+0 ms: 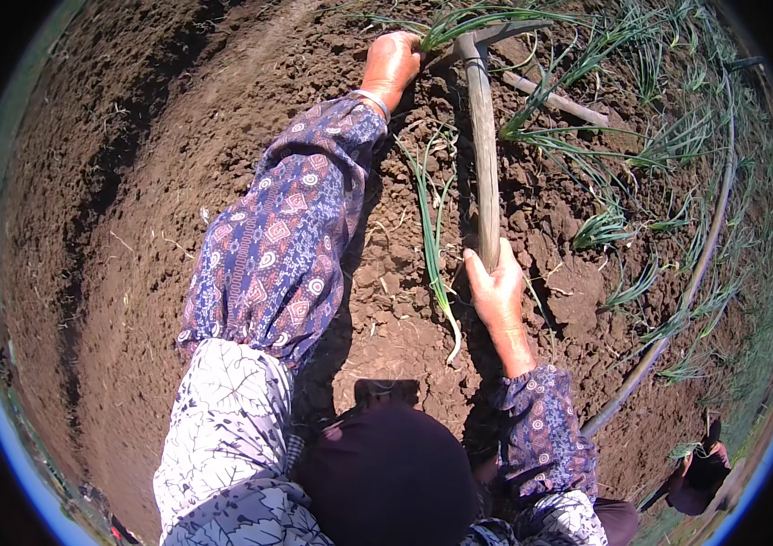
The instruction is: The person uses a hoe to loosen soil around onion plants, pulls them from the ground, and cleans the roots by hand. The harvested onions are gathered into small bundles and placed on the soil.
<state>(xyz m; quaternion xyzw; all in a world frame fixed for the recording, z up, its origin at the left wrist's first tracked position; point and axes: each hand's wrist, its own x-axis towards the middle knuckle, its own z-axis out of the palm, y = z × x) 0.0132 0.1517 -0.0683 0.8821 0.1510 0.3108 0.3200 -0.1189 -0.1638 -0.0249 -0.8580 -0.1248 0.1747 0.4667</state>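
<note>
My right hand [499, 283] is closed around the lower end of the wooden handle [484, 150] of a hand hoe. The hoe's metal head [495, 34] rests at the far end, among green onion leaves. Beside it, at the top of the view, my left hand [392, 65] is closed at the base of a clump of green onions [451, 27]; its fingertips are partly hidden. Between my arms a loose green onion [433, 252] lies flat on the soil, its white root end pointing towards me.
Several green onion plants [605, 228] stand in the cloddy soil on the right. A short wooden stick [557, 99] lies beyond the hoe handle. A long hose [707, 252] curves down the right side. Another person [700, 471] is at the lower right. Bare soil [134, 273] extends leftward.
</note>
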